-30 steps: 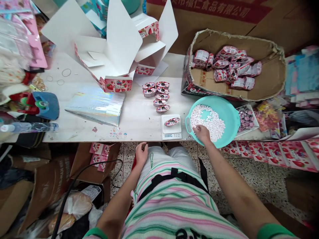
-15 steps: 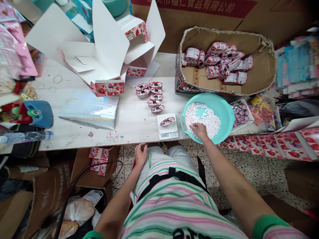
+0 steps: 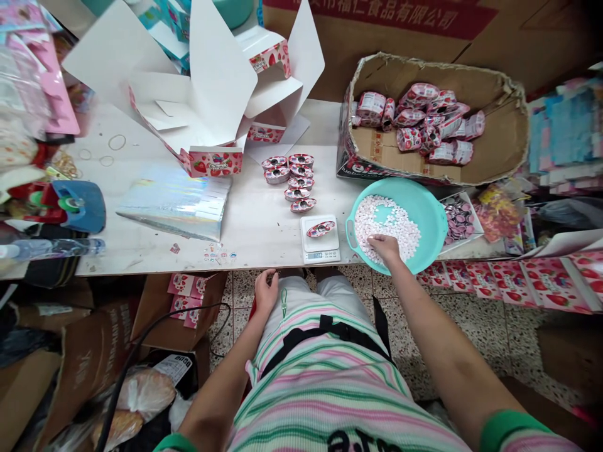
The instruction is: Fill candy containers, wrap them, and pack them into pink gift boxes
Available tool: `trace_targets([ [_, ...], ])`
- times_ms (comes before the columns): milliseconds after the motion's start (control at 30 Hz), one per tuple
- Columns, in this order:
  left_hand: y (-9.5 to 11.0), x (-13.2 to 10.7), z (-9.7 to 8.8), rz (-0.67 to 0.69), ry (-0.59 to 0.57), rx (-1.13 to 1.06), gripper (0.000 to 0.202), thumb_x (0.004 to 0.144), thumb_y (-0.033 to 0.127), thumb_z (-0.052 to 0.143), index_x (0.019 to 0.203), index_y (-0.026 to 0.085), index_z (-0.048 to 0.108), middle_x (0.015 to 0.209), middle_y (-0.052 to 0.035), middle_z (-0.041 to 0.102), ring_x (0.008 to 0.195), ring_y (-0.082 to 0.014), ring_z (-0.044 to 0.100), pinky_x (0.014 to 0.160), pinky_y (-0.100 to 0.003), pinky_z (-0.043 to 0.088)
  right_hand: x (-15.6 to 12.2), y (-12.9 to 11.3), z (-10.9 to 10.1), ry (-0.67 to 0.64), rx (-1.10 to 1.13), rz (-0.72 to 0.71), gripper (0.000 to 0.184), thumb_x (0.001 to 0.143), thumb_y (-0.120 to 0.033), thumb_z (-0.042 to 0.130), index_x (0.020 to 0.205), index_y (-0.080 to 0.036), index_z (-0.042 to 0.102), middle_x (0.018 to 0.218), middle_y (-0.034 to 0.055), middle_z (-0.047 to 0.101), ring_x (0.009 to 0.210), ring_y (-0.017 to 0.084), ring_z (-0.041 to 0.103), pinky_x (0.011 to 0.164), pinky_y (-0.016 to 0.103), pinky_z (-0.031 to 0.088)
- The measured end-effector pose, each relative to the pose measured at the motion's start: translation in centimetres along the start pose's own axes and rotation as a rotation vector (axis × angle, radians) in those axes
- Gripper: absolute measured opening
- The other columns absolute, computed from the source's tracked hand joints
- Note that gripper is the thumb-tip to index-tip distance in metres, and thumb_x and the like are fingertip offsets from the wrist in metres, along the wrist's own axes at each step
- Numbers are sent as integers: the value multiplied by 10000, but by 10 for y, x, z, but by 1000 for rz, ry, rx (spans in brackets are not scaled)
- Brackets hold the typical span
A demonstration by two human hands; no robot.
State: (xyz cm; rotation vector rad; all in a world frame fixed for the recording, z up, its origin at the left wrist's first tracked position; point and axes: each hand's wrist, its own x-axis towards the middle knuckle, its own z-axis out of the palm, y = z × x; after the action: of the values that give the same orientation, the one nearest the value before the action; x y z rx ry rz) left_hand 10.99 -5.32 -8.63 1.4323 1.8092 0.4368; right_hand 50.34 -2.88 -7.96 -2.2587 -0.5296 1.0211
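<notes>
My right hand (image 3: 384, 247) is pinched closed over small pale pink and white pellets (image 3: 411, 235), which look like candies. They lie in a turquoise plastic basin (image 3: 436, 216); anything between the fingertips is hidden. My left hand (image 3: 267, 289) rests on my thigh by the table edge, fingers loosely apart and holding nothing. Left of the basin, a white digital scale (image 3: 321, 248) carries one red-and-pink oval container (image 3: 321, 229) with a dark opening on top. Several like containers (image 3: 300, 183) stand grouped on the table behind the scale.
A torn-edged cardboard box (image 3: 499, 144) behind the basin holds several similar containers. To the basin's right sits a tray of pink round pieces (image 3: 459, 220). Open strawberry-print cartons (image 3: 215, 162) and a shiny silver sheet (image 3: 179, 207) occupy the left side. A bottle (image 3: 51, 248) lies far left.
The view has shifted slightly, moving the table items a little to the right in the picture. My right hand stays among the pellets and my left hand stays on my thigh.
</notes>
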Motion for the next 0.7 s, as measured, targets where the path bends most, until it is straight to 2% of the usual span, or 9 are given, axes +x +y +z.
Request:
trace_targets([
  [233,2,4,-1,1,1,-15,185,813,330,514,908,211,617,972,-68,658,972,-233,575,921,-398,423,-9,-14,-12,88,146,-8,285,501,-324,700,713,-146,633,631,15,639,568,149,586,537,264,488],
  [367,4,6,-1,12,1,-27,177,812,332,512,892,214,616,959,-65,658,957,-230,580,916,-394,426,-16,-32,-9,103,205,-43,303,519,-342,698,741,-145,633,694,27,653,627,154,600,596,280,504],
  [467,4,7,-1,20,3,-25,178,815,326,505,889,208,615,947,-68,659,952,-232,577,919,-402,421,-27,-55,6,31,245,-133,343,552,-371,700,805,-146,646,751,35,665,681,157,611,652,288,505],
  [600,5,8,0,19,4,-41,188,820,332,500,900,208,616,944,-66,658,943,-230,581,907,-397,428,-48,-86,41,-141,190,-298,313,609,-405,679,800,-158,657,742,29,665,683,152,605,688,286,494],
  [700,3,7,-1,6,3,-53,189,822,338,500,900,212,618,950,-66,658,951,-231,580,901,-394,433,-57,-100,66,-190,117,-356,298,646,-424,646,786,-162,661,738,37,669,679,158,603,677,281,491],
])
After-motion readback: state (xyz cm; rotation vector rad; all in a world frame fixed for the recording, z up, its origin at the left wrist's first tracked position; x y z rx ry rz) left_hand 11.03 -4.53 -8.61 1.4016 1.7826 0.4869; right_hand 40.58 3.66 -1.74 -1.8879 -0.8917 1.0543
